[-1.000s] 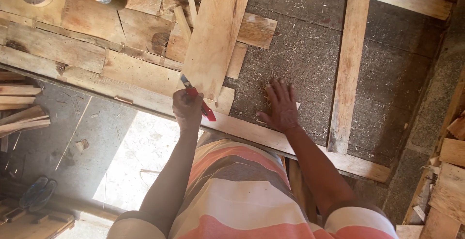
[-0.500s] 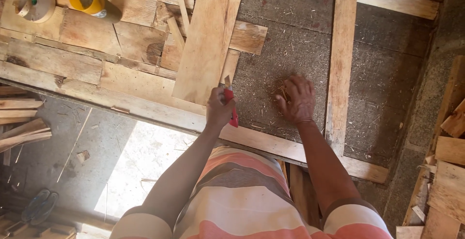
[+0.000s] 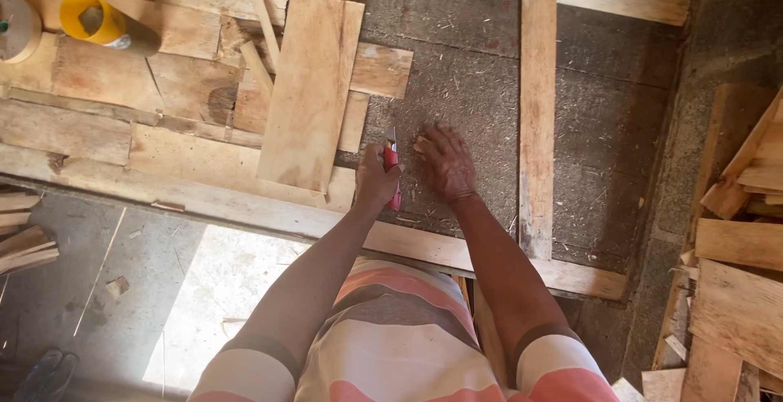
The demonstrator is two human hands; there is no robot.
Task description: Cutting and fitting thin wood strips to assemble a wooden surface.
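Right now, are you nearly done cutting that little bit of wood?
Not nearly. Cut boards already lie on the bench. In hand: the left hand grips a red knife and the right hand pins a small wood bit. The scrap pile remains uncut.

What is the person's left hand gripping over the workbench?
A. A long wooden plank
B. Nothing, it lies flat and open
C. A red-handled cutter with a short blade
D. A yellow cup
C. The left hand is closed around a red-handled cutter, its blade pointing away from the person, while the right hand rests beside it on the grey board at a small wood scrap. The yellow cup lies far off, untouched.
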